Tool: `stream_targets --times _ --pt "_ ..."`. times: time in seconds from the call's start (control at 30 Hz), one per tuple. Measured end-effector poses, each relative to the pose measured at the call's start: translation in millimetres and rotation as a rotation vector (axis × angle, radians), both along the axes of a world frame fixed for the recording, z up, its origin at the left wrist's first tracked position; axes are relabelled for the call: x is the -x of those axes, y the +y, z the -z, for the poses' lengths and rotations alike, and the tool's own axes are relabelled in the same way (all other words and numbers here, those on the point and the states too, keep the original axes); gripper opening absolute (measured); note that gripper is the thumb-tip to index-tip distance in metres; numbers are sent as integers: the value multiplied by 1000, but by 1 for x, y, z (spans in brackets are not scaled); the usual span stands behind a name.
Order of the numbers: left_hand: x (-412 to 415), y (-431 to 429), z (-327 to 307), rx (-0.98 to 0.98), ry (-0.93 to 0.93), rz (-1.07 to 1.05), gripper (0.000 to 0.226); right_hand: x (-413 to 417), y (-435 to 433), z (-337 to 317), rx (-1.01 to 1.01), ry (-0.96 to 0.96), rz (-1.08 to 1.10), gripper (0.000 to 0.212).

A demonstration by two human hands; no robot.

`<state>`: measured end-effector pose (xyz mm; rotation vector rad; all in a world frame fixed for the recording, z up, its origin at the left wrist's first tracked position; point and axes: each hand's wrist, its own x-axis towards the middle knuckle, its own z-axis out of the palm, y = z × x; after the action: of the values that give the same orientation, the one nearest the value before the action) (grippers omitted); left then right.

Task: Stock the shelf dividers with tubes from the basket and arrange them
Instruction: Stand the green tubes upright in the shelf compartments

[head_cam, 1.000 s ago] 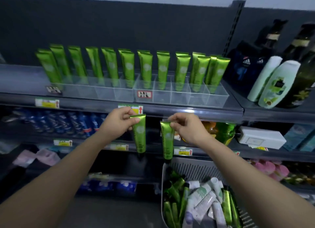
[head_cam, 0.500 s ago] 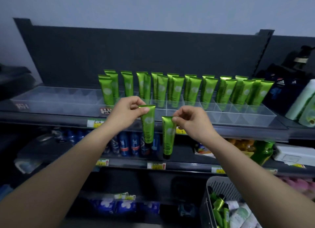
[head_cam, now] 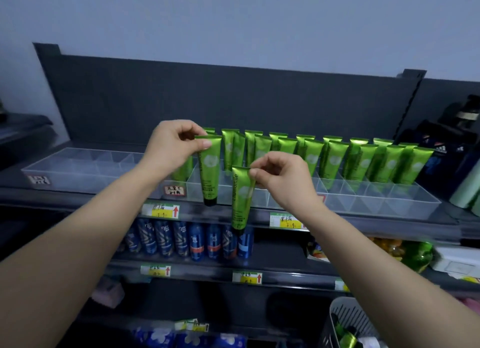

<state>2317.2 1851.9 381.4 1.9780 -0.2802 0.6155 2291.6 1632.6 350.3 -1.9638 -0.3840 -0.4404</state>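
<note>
Left hand point(head_cam: 174, 145) and right hand point(head_cam: 280, 181) have both risen since half a second ago, so each tube now hangs in front of the tray point(head_cam: 405, 207) rather than by the shelf point(head_cam: 363, 225) edge. Left tube point(head_cam: 210, 171) and right tube point(head_cam: 241, 199) are glossy green, flat crimp up and black cap down (lettering runs along the right one's side). The left hand pinches its tube's crimp between thumb and curled fingers, holding it upright before the leftmost filled slots. The right hand pinches the right tube's top corner likewise, lower and slightly tilted, its cap reaching past the shelf edge over the blue cans point(head_cam: 197, 241). Behind, a row point(head_cam: 335, 158) of matching tubes stands in the tray's back slots. The basket point(head_cam: 348, 314) sits at lower right, showing less than before.
</note>
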Motion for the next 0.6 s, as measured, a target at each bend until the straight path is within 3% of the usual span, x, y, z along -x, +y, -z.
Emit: stream_targets --times 0.27,0.6 --pt "-27 14 -23 -38 -50 -41 22 -20 16 -15 -10 -103 -46 23" --pt "-54 23 -34 -325 44 -27 10 -34 35 -24 -22 -100 -3 29"
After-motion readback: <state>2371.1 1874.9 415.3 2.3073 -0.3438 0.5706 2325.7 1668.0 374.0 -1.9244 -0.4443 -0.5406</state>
